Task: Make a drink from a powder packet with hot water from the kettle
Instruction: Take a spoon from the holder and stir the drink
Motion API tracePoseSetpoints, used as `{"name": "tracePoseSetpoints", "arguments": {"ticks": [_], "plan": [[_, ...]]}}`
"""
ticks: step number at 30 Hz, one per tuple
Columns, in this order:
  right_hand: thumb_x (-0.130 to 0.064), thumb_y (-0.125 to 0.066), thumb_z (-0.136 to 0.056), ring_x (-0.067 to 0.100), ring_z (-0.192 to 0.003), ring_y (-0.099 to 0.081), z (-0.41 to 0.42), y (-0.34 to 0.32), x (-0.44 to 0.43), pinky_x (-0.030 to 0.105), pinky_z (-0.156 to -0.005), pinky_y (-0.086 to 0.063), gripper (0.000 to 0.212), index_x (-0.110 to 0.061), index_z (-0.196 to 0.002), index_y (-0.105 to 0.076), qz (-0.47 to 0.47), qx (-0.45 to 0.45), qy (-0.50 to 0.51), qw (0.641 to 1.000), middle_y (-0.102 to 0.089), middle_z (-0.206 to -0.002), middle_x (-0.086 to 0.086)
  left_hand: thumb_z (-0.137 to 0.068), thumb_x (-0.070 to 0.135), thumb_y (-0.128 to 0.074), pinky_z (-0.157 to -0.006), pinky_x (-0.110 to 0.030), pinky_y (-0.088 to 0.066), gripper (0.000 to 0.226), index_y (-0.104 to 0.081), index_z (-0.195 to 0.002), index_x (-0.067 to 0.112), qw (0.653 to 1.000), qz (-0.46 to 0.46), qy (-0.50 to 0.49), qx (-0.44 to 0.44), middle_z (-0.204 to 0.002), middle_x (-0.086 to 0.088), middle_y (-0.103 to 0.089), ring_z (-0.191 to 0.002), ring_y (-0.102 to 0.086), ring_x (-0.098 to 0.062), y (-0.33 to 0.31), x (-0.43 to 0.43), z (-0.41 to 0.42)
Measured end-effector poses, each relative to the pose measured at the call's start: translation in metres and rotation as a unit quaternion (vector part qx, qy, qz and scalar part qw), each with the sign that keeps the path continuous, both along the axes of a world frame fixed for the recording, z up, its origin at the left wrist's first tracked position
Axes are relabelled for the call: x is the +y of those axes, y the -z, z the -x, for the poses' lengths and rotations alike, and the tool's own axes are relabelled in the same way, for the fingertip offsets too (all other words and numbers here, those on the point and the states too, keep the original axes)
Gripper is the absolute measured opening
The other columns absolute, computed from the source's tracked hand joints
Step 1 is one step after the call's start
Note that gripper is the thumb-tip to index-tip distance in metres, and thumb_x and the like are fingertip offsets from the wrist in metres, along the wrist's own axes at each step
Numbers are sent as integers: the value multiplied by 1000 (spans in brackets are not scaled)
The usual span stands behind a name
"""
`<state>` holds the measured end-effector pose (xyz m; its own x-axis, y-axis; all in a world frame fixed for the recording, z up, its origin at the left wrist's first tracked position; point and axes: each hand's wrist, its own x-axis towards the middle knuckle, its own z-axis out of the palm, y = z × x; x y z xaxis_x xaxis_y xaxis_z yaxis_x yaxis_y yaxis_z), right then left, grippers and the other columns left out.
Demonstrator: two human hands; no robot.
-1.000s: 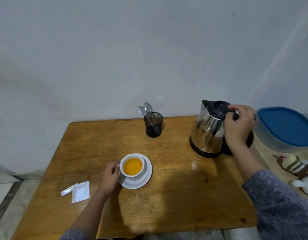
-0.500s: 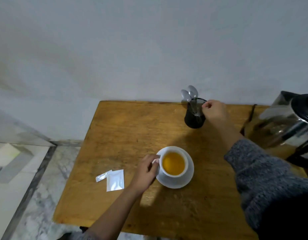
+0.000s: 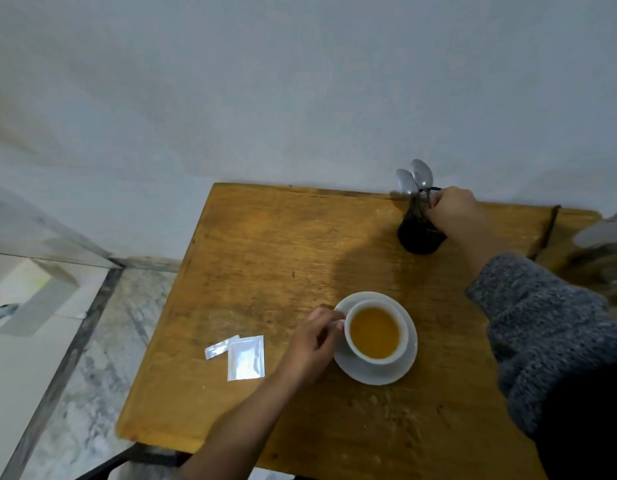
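A white cup (image 3: 374, 355) of orange drink stands on a white saucer (image 3: 386, 375) at the middle of the wooden table (image 3: 265, 258). My left hand (image 3: 314, 344) pinches the cup's handle on its left side. The opened white powder packet (image 3: 246, 358) and its torn strip (image 3: 217, 348) lie to the left of that hand. At the table's back stands a black spoon holder (image 3: 418, 237) with two spoons (image 3: 412, 181) sticking up. My right hand (image 3: 452, 209) is at the holder's right rim with its fingers pinched together. What they grip is hidden. The steel kettle (image 3: 605, 258) is cut off at the right edge.
A plain wall runs right behind the table. The table's left edge drops to a marble floor (image 3: 92, 358) with a dark border strip. My grey knitted sleeve (image 3: 542, 327) covers the right part of the table.
My right hand let go of the kettle and reached left to the spoon holder. The view swung left, so the kettle slid to the right edge. My left hand stayed on the cup handle.
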<state>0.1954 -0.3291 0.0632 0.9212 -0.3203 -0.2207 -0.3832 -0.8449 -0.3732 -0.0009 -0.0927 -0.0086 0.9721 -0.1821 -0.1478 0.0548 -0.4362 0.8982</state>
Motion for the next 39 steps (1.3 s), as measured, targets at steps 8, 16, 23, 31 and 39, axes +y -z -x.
{"name": "tracePoseSetpoints", "arguments": {"ticks": [8, 16, 23, 31, 39], "plan": [[-20, -57, -88, 27, -97, -55, 19, -32, -1, 47, -97, -29, 16, -19, -81, -72, -2, -152, 34, 988, -67, -83, 3, -95, 25, -45, -76, -8, -41, 22, -63, -107, 19, 1000, 14, 18, -1, -104, 1, -61, -98, -55, -1, -3, 0, 1], [-10, -58, -88, 20, -85, -64, 62, -103, 0, 24, -72, -46, 15, -12, -96, -70, -162, -152, -180, 958, -70, -90, 5, -94, 29, -43, -80, -18, -41, 21, -62, -103, 29, 1000, -5, 11, 9, -103, 0, -60, -99, -55, -5, -5, -3, 2], [-10, -51, -87, 20, -80, -57, 116, -98, 7, 24, -60, -41, 21, -6, -94, -71, -55, 100, -291, 950, -67, -84, 4, -89, 40, -43, -85, -25, -42, 22, -62, -99, 34, 1000, -9, 21, 4, -106, -1, -62, -102, -55, -9, -7, -1, 2], [-9, -49, -84, 30, -67, -49, 155, -63, 23, 40, -58, -41, 20, 5, -87, -64, 28, 213, -321, 922, -65, -92, 25, -94, 23, -46, -91, -32, -43, 17, -62, -97, 29, 1000, -7, 10, 28, -109, -2, -61, -103, -54, -16, -7, -1, 1], [-6, -54, -85, 23, -89, -63, 169, -43, 45, 34, -73, -56, 21, -11, -98, -69, 72, 103, -341, 932, -64, -106, 7, -94, 21, -47, -90, -32, -41, 21, -64, -104, 19, 999, -11, 0, 47, -111, -4, -60, -104, -53, -17, -10, -2, -1]]}}
